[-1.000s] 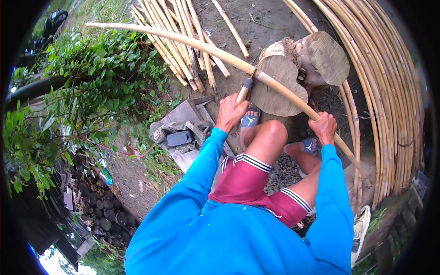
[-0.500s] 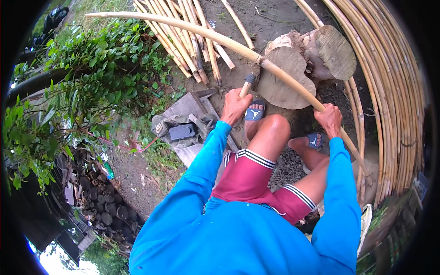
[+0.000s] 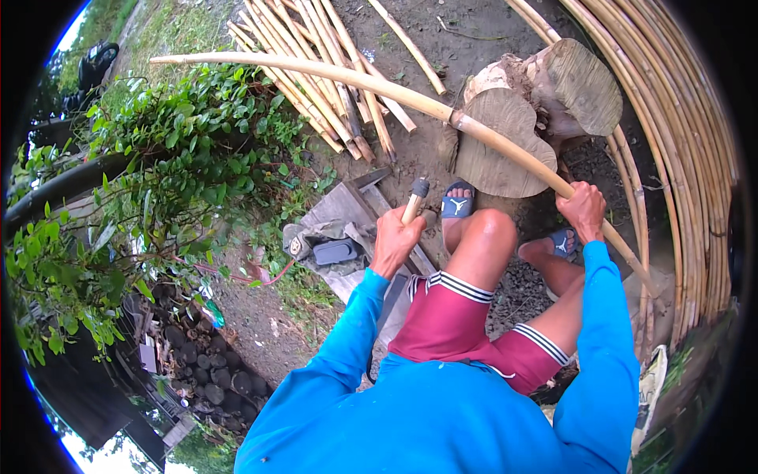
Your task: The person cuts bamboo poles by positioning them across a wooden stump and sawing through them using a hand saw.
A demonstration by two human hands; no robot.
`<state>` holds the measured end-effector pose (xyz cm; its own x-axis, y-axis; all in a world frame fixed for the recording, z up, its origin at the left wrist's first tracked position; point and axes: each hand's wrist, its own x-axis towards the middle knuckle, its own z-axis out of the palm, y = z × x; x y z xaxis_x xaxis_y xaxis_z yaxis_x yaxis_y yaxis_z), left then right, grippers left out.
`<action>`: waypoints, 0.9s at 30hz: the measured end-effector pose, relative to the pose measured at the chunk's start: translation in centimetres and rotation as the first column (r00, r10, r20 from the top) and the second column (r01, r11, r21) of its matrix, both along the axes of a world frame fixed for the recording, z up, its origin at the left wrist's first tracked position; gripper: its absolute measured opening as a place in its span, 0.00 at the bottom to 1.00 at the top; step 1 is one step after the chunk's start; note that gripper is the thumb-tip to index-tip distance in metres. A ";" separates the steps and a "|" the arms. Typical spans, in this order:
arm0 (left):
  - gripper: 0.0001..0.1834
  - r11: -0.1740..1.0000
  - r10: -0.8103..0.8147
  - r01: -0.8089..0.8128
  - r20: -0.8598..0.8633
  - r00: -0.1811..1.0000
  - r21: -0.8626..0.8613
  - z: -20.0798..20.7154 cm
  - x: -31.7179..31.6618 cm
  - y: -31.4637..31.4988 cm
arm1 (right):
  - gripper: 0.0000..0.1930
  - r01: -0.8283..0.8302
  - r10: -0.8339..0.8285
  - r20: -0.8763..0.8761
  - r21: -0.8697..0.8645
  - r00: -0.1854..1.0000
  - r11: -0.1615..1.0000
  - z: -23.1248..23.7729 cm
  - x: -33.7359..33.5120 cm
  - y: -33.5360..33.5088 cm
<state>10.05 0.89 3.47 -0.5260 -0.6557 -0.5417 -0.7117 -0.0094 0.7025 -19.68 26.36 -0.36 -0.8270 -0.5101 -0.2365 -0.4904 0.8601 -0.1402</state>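
My right hand (image 3: 581, 210) is closed around a long bamboo pole (image 3: 379, 88) toward its near right end. The pole slants from the far left down to the lower right, passing over the sawn face of a tree stump (image 3: 505, 150). In my left hand (image 3: 395, 241) is a short wooden handle (image 3: 412, 207) with a dark end that sticks up out of the fist. Whatever lies at its other end is hidden by the hand. The handle stays apart from the pole, nearer my left knee.
Behind the stump's right side is another cut log face (image 3: 584, 87). Cut bamboo poles (image 3: 316, 75) lie at the far left; long ones (image 3: 671, 158) line the right. A wooden bench (image 3: 339, 205) left of my legs bears a cloth and a dark case (image 3: 335, 251). Leafy plants (image 3: 174, 134) grow left.
My left hand has drawn back toward my body with the handle, away from the pole. The whole view has shifted slightly. My right hand keeps its hold on the pole.
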 end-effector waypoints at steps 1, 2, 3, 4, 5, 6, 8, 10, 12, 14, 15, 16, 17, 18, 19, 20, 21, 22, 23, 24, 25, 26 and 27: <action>0.16 1.000 0.000 0.000 0.018 1.000 0.019 0.6 0.1 0.3 | 0.16 -0.005 0.005 0.001 0.001 1.000 1.000 -0.2 0.1 0.0; 0.16 1.000 -0.009 0.009 0.019 1.000 0.021 1.3 0.0 0.3 | 0.16 -0.004 0.004 -0.002 0.003 1.000 1.000 -0.2 0.1 0.2; 0.16 0.999 -0.035 0.036 0.054 0.998 -0.018 1.9 0.0 0.2 | 0.16 0.004 -0.004 -0.001 0.008 1.000 1.000 -0.2 0.1 0.4; 0.16 0.996 -0.060 0.065 0.090 0.994 -0.055 2.6 0.2 0.2 | 0.16 0.003 -0.003 -0.007 0.007 1.000 1.000 -0.2 0.2 0.4; 0.17 0.989 -0.092 0.100 0.076 0.993 -0.105 3.7 0.1 0.3 | 0.16 0.006 -0.006 -0.020 0.010 1.000 1.000 0.2 0.1 0.7; 0.17 0.989 -0.097 0.105 0.076 0.992 -0.106 3.9 0.7 0.1 | 0.16 0.011 -0.011 -0.019 0.010 1.000 1.000 0.2 0.2 0.3; 0.17 0.998 -0.067 0.068 0.120 0.991 -0.010 4.0 1.1 -0.3 | 0.15 -0.002 0.003 -0.035 0.029 0.999 1.000 0.3 0.4 -0.4; 0.21 0.984 -0.142 0.152 0.105 0.984 -0.094 2.3 -4.0 -1.8 | 0.15 -0.006 0.008 -0.055 0.035 0.998 0.999 -0.2 0.1 0.3; 0.23 0.983 -0.126 0.137 0.092 0.988 -0.126 1.5 -7.1 -3.2 | 0.15 0.005 -0.004 -0.049 0.009 0.999 1.000 -0.5 -0.4 -0.2; 0.22 0.964 -0.157 0.161 0.036 0.987 -0.213 0.2 -6.7 -3.0 | 0.14 -0.023 0.024 -0.041 0.024 0.999 0.999 -1.4 0.5 -0.3; 0.20 0.976 -0.131 0.138 0.051 0.990 -0.170 0.2 -4.2 -1.7 | 0.14 -0.016 0.018 -0.050 0.038 0.999 0.999 -1.2 0.1 0.5; 0.18 0.977 -0.164 0.175 0.100 0.981 -0.123 1.1 -1.3 -0.9 | 0.14 -0.015 0.017 -0.053 0.040 0.998 0.999 -1.1 -0.1 0.8; 0.17 0.985 -0.136 0.147 0.115 0.984 -0.089 2.2 1.3 0.0 | 0.14 -0.008 0.010 -0.052 0.043 0.999 0.999 -0.9 -0.3 0.6; 0.17 0.986 -0.130 0.142 0.125 0.984 -0.085 2.8 1.4 -0.2 | 0.14 0.000 0.002 -0.062 0.037 0.998 0.999 -0.5 -0.2 0.2; 0.18 0.988 -0.138 0.149 0.179 0.974 -0.051 3.5 1.0 -0.6 | 0.14 0.007 -0.005 -0.073 0.032 0.997 0.999 -0.2 0.0 -0.1; 0.18 0.988 -0.143 0.151 0.215 0.966 -0.022 3.4 0.0 -1.2 | 0.14 -0.002 0.004 -0.081 0.030 0.997 1.000 -0.2 -0.7 -0.2; 0.19 0.977 -0.150 0.173 0.176 0.973 -0.126 1.7 -1.0 -1.9 | 0.14 0.006 -0.003 -0.079 0.031 0.997 0.999 -0.5 -0.8 -0.3; 0.20 0.974 -0.169 0.186 0.136 0.976 -0.128 2.8 -3.0 -2.7 | 0.15 0.011 -0.009 -0.060 0.038 0.998 0.999 -0.8 0.0 -0.4; 0.20 0.973 -0.163 0.184 0.145 0.976 -0.139 3.6 -3.4 -2.4 | 0.15 -0.004 0.007 -0.114 0.028 0.993 1.000 -0.8 0.7 -0.4; 0.19 0.972 -0.158 0.182 0.155 0.975 -0.150 3.9 -3.4 -2.2 | 0.14 0.002 0.002 -0.050 0.066 0.999 0.998 -1.0 1.4 -0.2; 0.19 0.973 -0.162 0.185 0.155 0.974 -0.142 4.2 -2.2 -1.8 | 0.14 -0.002 0.006 -0.069 0.048 0.998 0.999 -1.1 1.0 -0.2; 0.19 0.971 -0.181 0.201 0.154 0.971 -0.128 4.8 -0.3 -1.1 | 0.14 0.007 -0.004 -0.089 0.035 0.996 0.999 -1.0 0.8 0.3; 0.19 0.984 -0.159 0.172 0.191 0.968 -0.052 5.2 1.1 -0.8 | 0.14 0.012 -0.008 -0.095 0.037 0.995 0.999 -0.9 0.7 0.2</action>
<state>11.19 0.11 8.68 -0.5247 -0.6060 -0.5979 -0.8174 0.1624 0.5528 -19.00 26.52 -1.24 -0.8516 -0.4942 -0.1751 -0.4916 0.8687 -0.0611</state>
